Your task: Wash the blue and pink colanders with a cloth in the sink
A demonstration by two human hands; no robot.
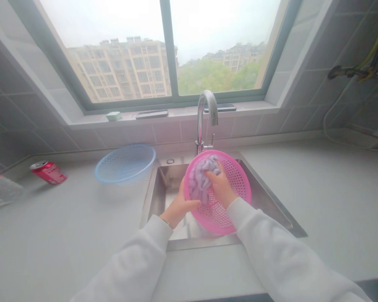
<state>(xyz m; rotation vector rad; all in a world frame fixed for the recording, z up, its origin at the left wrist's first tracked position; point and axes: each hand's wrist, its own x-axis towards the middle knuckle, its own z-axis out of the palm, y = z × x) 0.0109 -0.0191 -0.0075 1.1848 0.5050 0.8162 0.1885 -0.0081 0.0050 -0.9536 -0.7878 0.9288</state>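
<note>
A pink plastic colander (237, 184) is held tilted over the steel sink (274, 214), its inside facing me. My left hand (181, 205) grips its left rim, the thumb over the edge and the other fingers hidden behind. My right hand (222, 184) is inside the colander, closed on a crumpled light purple cloth (199, 178) that presses against the upper left of the inner wall. Just behind the colander rises the chrome faucet (201, 121); no water shows at its spout.
Left of the sink stands a blue basket (126, 163). A red can (48, 172) and a clear plastic bag (3, 191) lie farther left. On the sill are a light green block (114, 116) and two flat dark phone-like objects (151, 114). Pipes (355, 73) stick out at upper right.
</note>
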